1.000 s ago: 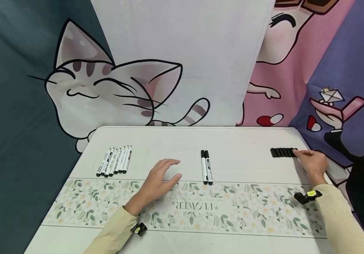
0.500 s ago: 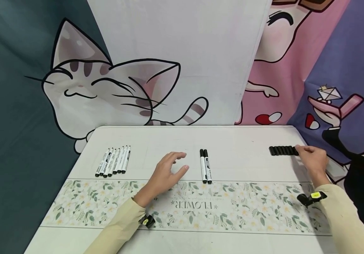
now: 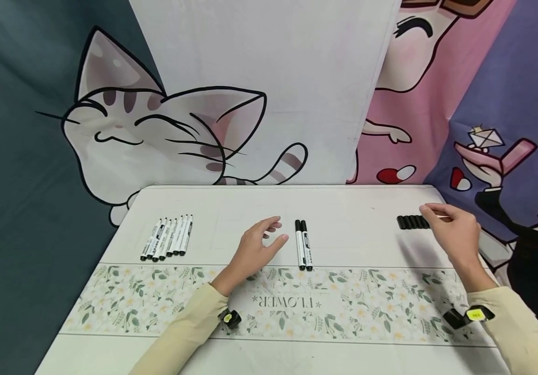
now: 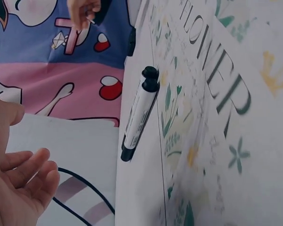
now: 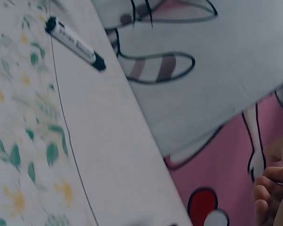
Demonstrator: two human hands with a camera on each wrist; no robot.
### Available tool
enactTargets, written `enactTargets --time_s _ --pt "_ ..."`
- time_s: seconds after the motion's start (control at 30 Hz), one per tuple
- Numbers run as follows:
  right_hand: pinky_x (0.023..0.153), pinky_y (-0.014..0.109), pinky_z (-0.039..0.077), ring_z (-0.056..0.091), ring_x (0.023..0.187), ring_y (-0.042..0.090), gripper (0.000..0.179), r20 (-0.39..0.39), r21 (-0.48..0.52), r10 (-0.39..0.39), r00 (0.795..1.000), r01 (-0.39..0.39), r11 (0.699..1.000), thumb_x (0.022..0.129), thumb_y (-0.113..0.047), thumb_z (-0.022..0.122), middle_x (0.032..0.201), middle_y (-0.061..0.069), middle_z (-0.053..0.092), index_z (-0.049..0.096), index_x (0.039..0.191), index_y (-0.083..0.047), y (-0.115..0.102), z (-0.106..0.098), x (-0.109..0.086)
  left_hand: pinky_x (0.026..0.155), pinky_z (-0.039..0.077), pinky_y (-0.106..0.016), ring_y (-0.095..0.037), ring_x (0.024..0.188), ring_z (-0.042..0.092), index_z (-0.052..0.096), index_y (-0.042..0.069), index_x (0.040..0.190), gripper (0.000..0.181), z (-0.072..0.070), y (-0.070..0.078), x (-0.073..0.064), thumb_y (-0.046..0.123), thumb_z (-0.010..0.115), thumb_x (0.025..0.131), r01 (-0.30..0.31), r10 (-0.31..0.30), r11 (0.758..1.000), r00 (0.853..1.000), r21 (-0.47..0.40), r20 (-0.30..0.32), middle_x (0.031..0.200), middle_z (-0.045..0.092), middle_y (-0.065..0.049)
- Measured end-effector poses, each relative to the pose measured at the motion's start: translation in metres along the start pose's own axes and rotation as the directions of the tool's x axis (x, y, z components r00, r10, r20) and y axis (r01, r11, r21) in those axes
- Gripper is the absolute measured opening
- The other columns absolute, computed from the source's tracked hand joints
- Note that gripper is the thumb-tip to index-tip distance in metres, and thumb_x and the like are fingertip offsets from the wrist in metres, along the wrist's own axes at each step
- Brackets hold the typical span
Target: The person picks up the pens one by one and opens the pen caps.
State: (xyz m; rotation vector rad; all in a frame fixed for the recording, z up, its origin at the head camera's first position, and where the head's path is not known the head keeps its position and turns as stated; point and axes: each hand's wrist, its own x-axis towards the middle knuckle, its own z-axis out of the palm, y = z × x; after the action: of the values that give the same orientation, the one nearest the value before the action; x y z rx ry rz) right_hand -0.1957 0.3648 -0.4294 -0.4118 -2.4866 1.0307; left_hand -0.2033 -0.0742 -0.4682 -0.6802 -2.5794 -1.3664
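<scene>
My left hand (image 3: pixel 257 250) hovers beside two capped black-and-white markers (image 3: pixel 301 245) at mid-table, fingers apart and loosely curved, touching nothing. The left wrist view shows that hand (image 4: pixel 21 183) apart from the markers (image 4: pixel 140 115). Over at the right, a row of several black marker caps (image 3: pixel 409 222) lies on the table. My right hand (image 3: pixel 456 232) is raised just in front of the row's right end and hides part of it. Its fingers are loosely bent, and no object shows between them. Only part of this hand (image 5: pixel 273 188) appears in the right wrist view.
Several uncapped markers (image 3: pixel 167 240) lie side by side at the left of the table. A floral band (image 3: pixel 367 312) with the word FLOWER runs across the white table cover (image 3: pixel 343 208). Curtains with cartoon prints (image 3: pixel 273 62) hang behind the back edge.
My right hand has left the right end of the cap row, rising and shifting slightly left. My left hand has moved right and further forward, closer to the two capped markers.
</scene>
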Motion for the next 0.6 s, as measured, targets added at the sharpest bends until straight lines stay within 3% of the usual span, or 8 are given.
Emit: enactTargets --time_s 0.1,0.3,0.43,0.6 --pt "0.057 0.011 0.042 0.054 0.071 -0.017 0.040 -0.016 0.035 -0.098 0.995 0.098 0.995 0.093 -0.041 0.075 0.078 -0.042 0.054 0.077 0.119 -0.010 -0.018 0.003 -0.014 0.094 0.054 -0.039 -0.022 0.116 0.063 0.055 0.007 0.145 0.053 0.006 0.000 0.004 0.033 0.067 0.100 0.038 -0.037 0.999 0.999 -0.011 0.008 0.129 0.067 -0.006" --pt "0.063 0.007 0.043 0.057 0.073 -0.014 0.029 -0.032 0.093 -0.258 0.966 0.260 0.961 0.092 -0.027 0.079 0.083 -0.038 0.059 0.079 0.114 -0.009 -0.047 0.011 -0.043 0.092 0.055 -0.039 -0.023 0.114 0.065 0.059 0.010 0.142 0.054 0.021 0.001 0.011 0.042 0.067 0.099 0.145 -0.143 0.988 0.989 -0.045 0.045 0.126 0.069 -0.004" --pt "0.069 0.006 0.044 0.058 0.078 -0.012 0.027 -0.022 0.112 -0.316 0.949 0.316 0.942 0.091 -0.023 0.080 0.088 -0.027 0.065 0.079 0.114 -0.010 -0.061 0.017 -0.060 0.087 0.055 -0.039 -0.020 0.111 0.065 0.060 0.011 0.141 0.058 0.032 -0.001 0.015 0.047 0.069 0.096 0.231 -0.227 0.972 0.971 -0.042 0.075 0.123 0.069 0.000" --pt "0.071 0.007 0.045 0.058 0.079 -0.009 0.027 0.020 0.125 -0.345 0.938 0.340 0.932 0.090 -0.020 0.081 0.094 -0.005 0.073 0.079 0.115 -0.013 -0.072 0.024 -0.075 0.084 0.055 -0.040 -0.021 0.107 0.066 0.059 0.008 0.142 0.063 0.044 -0.007 0.017 0.049 0.070 0.095 0.267 -0.264 0.963 0.959 -0.016 0.106 0.121 0.069 -0.003"
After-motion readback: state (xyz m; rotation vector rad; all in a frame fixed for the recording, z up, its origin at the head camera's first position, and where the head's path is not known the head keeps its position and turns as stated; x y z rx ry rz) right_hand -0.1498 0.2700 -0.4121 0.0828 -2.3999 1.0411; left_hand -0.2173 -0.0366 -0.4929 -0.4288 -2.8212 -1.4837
